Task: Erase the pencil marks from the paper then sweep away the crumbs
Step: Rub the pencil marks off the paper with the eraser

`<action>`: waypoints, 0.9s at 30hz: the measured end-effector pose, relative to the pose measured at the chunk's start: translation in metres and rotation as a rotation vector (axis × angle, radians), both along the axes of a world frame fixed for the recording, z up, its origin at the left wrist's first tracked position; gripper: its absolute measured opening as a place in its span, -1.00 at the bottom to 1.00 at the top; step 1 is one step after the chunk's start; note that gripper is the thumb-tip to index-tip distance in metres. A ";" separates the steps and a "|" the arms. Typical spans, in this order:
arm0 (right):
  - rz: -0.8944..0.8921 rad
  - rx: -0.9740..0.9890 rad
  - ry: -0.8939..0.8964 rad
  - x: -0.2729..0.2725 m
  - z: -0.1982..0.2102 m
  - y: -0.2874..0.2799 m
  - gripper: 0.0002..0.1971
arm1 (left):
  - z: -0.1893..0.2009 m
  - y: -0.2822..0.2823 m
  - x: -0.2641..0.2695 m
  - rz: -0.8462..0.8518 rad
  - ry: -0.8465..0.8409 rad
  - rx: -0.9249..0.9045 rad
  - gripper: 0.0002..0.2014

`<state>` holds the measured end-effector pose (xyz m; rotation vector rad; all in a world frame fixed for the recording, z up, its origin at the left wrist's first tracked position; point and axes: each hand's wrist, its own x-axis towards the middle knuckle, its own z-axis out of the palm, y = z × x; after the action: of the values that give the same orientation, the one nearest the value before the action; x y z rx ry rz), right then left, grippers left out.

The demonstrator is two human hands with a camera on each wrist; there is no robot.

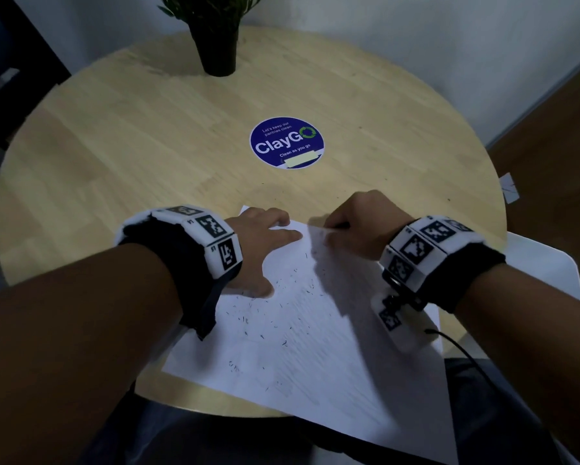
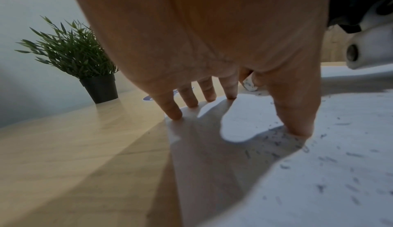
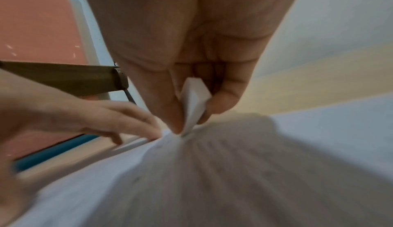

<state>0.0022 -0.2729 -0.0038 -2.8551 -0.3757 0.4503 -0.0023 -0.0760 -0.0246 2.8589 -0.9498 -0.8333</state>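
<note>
On a round wooden table (image 1: 120, 135), a white sheet of paper (image 1: 315, 347) lies at the near edge, its near corner overhanging. The person's left hand (image 1: 261, 250) rests flat on the sheet's far left part, fingers (image 2: 170, 107) spread and straight, tips pressing the paper near its edge, thumb planted among the crumbs. The right hand (image 1: 365, 226) pinches a white eraser (image 3: 194, 102) between thumb and curled fingers, the eraser's lower end touching the paper near the far edge, just beside the left fingertips. Dark eraser crumbs (image 1: 275, 317) lie scattered across the middle of the sheet. Beyond the hands, a round blue sticker (image 1: 286, 142) marks the table's centre, and a potted plant (image 1: 218, 38) stands at the far edge.
</note>
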 end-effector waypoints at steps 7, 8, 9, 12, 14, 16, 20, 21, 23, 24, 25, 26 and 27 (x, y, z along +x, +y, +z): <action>0.137 -0.025 0.089 -0.013 -0.001 0.017 -0.82 | 0.001 -0.001 0.000 -0.002 -0.002 -0.003 -0.08; 0.100 -0.018 0.063 -0.005 0.000 0.014 -0.82 | 0.001 -0.002 0.000 -0.002 -0.005 0.001 -0.08; 0.081 -0.025 0.056 -0.002 -0.001 0.014 -0.79 | 0.001 -0.001 0.000 0.002 -0.008 -0.005 -0.08; 0.138 0.021 0.083 -0.026 -0.004 0.035 -0.76 | -0.001 0.001 -0.002 0.016 -0.028 -0.069 -0.12; 0.235 0.049 0.141 -0.040 -0.005 0.043 -0.83 | -0.002 0.001 -0.003 0.016 -0.040 -0.083 -0.14; 0.193 0.015 0.133 -0.023 -0.004 0.033 -0.86 | -0.002 0.000 -0.002 0.011 -0.033 -0.060 -0.12; 0.124 0.014 0.077 -0.015 -0.006 0.025 -0.86 | -0.002 0.001 -0.002 0.019 -0.025 -0.057 -0.11; 0.183 0.016 0.104 -0.025 -0.008 0.033 -0.87 | -0.002 0.001 -0.001 0.020 -0.033 -0.072 -0.11; 0.262 0.029 0.162 -0.040 -0.010 0.041 -0.87 | -0.004 0.002 -0.002 0.014 -0.041 -0.087 -0.11; 0.242 0.017 0.158 -0.036 -0.007 0.037 -0.84 | -0.004 0.002 -0.001 0.013 -0.036 -0.081 -0.11; 0.179 0.000 0.142 -0.026 -0.005 0.030 -0.80 | -0.004 0.002 -0.001 0.015 -0.029 -0.068 -0.11; 0.115 -0.008 0.113 -0.017 -0.003 0.024 -0.77 | -0.004 0.001 -0.001 0.016 -0.027 -0.057 -0.10; 0.074 -0.013 0.079 -0.011 -0.002 0.019 -0.76 | -0.004 0.001 -0.001 0.017 -0.028 -0.050 -0.10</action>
<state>-0.0093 -0.2542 -0.0055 -2.8327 -0.4667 0.5795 -0.0036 -0.0747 -0.0289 2.8395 -0.9345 -0.7587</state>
